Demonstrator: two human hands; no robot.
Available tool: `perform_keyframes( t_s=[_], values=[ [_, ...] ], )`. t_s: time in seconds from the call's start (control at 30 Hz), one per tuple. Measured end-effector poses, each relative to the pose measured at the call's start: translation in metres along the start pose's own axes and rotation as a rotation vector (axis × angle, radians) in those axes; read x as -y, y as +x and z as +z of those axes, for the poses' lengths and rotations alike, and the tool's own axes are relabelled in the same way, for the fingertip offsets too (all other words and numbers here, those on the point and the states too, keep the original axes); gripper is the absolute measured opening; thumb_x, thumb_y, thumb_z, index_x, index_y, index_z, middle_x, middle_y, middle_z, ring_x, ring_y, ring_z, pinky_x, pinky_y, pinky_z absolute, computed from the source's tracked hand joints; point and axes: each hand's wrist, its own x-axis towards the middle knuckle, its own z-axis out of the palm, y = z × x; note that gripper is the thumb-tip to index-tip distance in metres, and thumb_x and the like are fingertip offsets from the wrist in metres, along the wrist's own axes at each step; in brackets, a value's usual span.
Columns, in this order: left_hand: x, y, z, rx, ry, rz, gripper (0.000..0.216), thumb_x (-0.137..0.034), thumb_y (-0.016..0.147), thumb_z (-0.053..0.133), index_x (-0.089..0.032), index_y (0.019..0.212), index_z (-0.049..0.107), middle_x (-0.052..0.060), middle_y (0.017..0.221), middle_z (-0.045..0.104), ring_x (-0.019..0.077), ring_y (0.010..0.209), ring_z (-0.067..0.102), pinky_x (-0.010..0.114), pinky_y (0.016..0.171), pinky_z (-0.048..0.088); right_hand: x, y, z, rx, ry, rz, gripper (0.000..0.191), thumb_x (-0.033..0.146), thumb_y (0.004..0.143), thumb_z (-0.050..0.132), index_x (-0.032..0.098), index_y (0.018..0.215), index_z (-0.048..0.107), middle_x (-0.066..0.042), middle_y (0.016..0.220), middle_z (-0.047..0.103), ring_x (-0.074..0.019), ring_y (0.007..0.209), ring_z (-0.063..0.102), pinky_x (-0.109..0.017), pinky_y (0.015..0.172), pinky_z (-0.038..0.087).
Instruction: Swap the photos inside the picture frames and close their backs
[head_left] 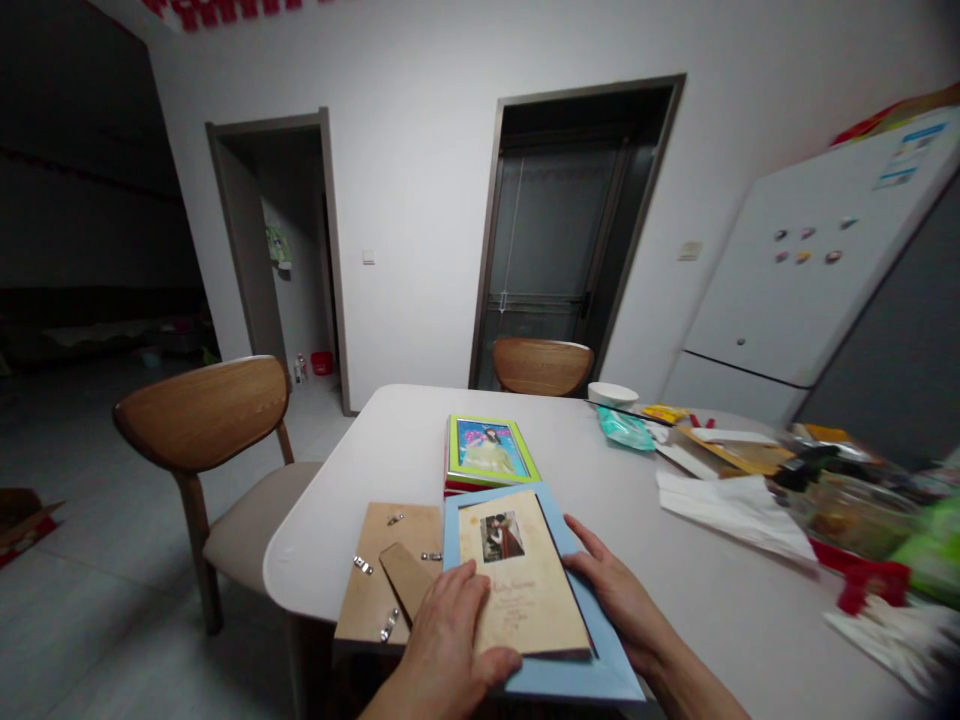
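Note:
A light-blue picture frame point(551, 515) lies at the table's near edge. Inside its border rests a cream card point(525, 615) with a small photo and faint print, slightly askew. My left hand point(450, 635) lies over the card's lower left, fingers extended and thumb apart. With my right hand point(611, 590) I grip the frame's right edge; some of those fingers are hidden beneath it. Left of the frame is a brown backing board point(364, 575) with metal clips and a stand leg, partly covered by my left hand. Beyond sits a green-edged framed picture point(491, 450) of a figure in a dress.
On the white table point(600, 510), the right side holds a white bowl point(613, 393), a teal packet point(626, 428), white paper point(731, 510), a clear container point(862, 510) and other clutter. Wooden chairs stand at the left point(210, 415) and far side point(544, 367).

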Motion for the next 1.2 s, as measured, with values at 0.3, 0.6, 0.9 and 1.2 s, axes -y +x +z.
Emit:
perform_keyframes(
  t_s=[0.3,0.6,0.9,1.2],
  values=[
    [-0.029,0.009,-0.001,-0.06,-0.01,0.258,0.043,-0.017,0.072,0.046,-0.015,0.115,0.044,0.01,0.111,0.054,0.0226,0.101,0.047,0.036,0.089,0.039,0.004,0.0,0.003,-0.008,0.06,-0.066,0.076,0.031,0.066,0.054,0.019,0.131,0.015,0.003,0.06,0.059,-0.0152,0.055,0.058,-0.026,0.052,0.044],
    [0.012,-0.007,-0.031,-0.428,-0.322,-0.167,0.054,-0.021,0.072,0.046,-0.014,0.123,0.028,0.011,0.113,0.052,0.0213,0.093,0.056,0.032,0.078,0.046,-0.032,0.029,-0.031,-0.239,-0.701,-0.232,0.054,0.028,0.067,0.043,0.009,0.118,0.043,-0.002,0.069,0.058,-0.0157,0.065,0.057,-0.025,0.062,0.042],
    [0.042,-0.025,-0.03,-0.292,-0.114,-0.222,0.035,-0.028,0.071,0.047,-0.015,0.103,0.052,0.008,0.097,0.059,0.0228,0.091,0.054,0.032,0.08,0.042,-0.042,0.029,-0.027,-0.298,-1.05,-0.24,0.051,0.027,0.072,0.036,0.004,0.117,0.044,-0.014,0.101,0.06,-0.0213,0.091,0.056,-0.03,0.082,0.039],
    [0.035,-0.024,-0.025,-0.232,0.075,-0.167,0.042,-0.03,0.07,0.047,-0.015,0.109,0.051,0.01,0.11,0.054,0.0259,0.106,0.043,0.038,0.093,0.029,-0.05,0.028,-0.025,-0.327,-1.159,-0.297,0.044,0.027,0.073,0.037,0.008,0.111,0.05,-0.014,0.099,0.059,-0.0226,0.089,0.056,-0.035,0.08,0.04]
  ],
)
